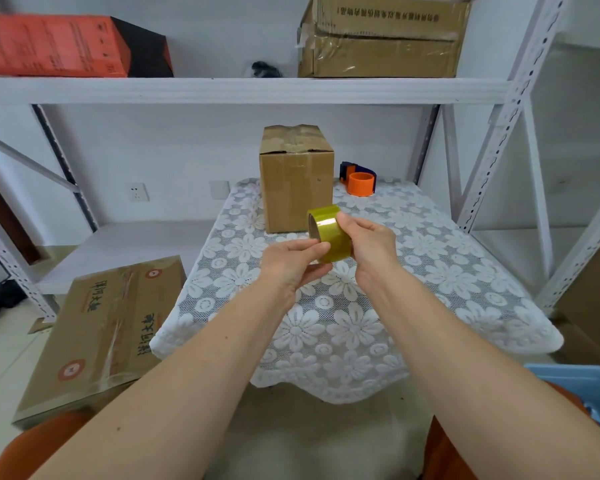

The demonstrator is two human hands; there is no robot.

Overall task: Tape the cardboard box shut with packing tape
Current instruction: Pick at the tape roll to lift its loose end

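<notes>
Both hands meet above the middle of the counter (447,282), which is covered by a white lace cloth with a flower pattern. Between them is a roll of yellowish packing tape (329,233), held up in the air and tilted, its open core facing left. The right hand (371,247) grips the roll from the right side, thumb lying over the top of the band and fingers curled behind it. The left hand (291,261) pinches at the near left edge of the roll, thumb and forefinger pressed against the tape surface; whether a loose end is lifted there cannot be told.

Beyond the hands, at the far middle of the counter, stands the cardboard box (295,181), upright, its top flaps folded down with shiny tape already visible across the top seam. Just to the right of the box, at the far edge, lies an orange and blue tape dispenser (359,180), apart from the box.

On the floor to the left leans a large flat carton (101,337) with printed characters. On the white shelf (243,90) above sit an orange-red box (49,46) at left and a brown carton (381,36) at right.
</notes>
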